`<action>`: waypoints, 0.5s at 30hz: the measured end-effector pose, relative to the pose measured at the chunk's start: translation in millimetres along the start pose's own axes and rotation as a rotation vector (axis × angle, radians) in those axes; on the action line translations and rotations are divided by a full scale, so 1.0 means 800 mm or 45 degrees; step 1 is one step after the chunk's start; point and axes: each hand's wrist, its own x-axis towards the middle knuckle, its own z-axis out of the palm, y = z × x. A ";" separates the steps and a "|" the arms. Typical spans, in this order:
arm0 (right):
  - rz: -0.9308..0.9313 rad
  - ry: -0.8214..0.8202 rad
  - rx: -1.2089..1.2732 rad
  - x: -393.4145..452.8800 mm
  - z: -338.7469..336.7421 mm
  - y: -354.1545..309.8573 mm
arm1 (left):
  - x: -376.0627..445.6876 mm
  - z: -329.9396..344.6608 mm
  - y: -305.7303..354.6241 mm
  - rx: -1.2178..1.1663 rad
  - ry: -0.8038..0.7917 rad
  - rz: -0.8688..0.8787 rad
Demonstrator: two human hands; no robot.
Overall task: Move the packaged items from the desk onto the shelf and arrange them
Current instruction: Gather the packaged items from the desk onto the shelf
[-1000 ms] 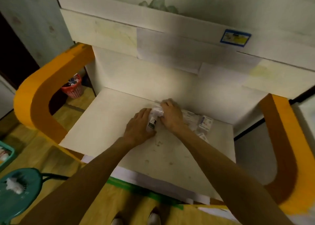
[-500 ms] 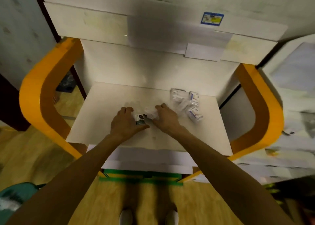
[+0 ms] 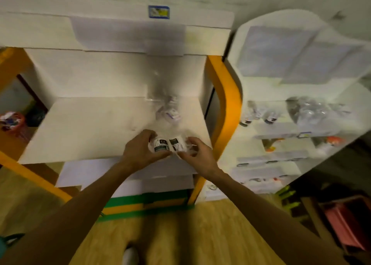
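Note:
Over the front right edge of the white desk [image 3: 84,132], my left hand [image 3: 140,154] grips a small white packaged item with a dark label [image 3: 161,145]. My right hand [image 3: 197,155] holds a second packaged item [image 3: 177,144] beside it; the two packs touch. More packaged items [image 3: 168,112] lie in a blurred heap at the back right of the desk. The white shelf unit [image 3: 281,128] stands to the right, with similar small packs [image 3: 259,116] on one level.
Orange curved side frames [image 3: 228,108] flank the desk; the right one stands between desk and shelf. A clear plastic bag [image 3: 313,112] lies on the shelf. A red basket [image 3: 12,124] sits on the floor at left. Pink bins [image 3: 345,224] stand at lower right.
Both hands pulled back from the middle of the desk to its front right edge, each carrying a pack. The view swung right, bringing the shelf unit into sight.

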 end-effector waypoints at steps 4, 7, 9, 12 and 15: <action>0.033 0.039 -0.021 -0.076 -0.102 0.088 | -0.026 0.072 0.109 0.208 -0.205 0.317; 0.122 0.136 0.002 -0.128 -0.149 0.149 | -0.045 0.115 0.167 0.268 -0.310 0.451; 0.177 0.190 -0.014 -0.158 -0.197 0.182 | -0.059 0.154 0.215 0.234 -0.375 0.504; 0.224 0.278 -0.039 -0.172 -0.272 0.214 | -0.059 0.199 0.285 0.198 -0.398 0.524; 0.227 0.365 -0.022 -0.177 -0.313 0.240 | -0.052 0.231 0.327 0.196 -0.413 0.484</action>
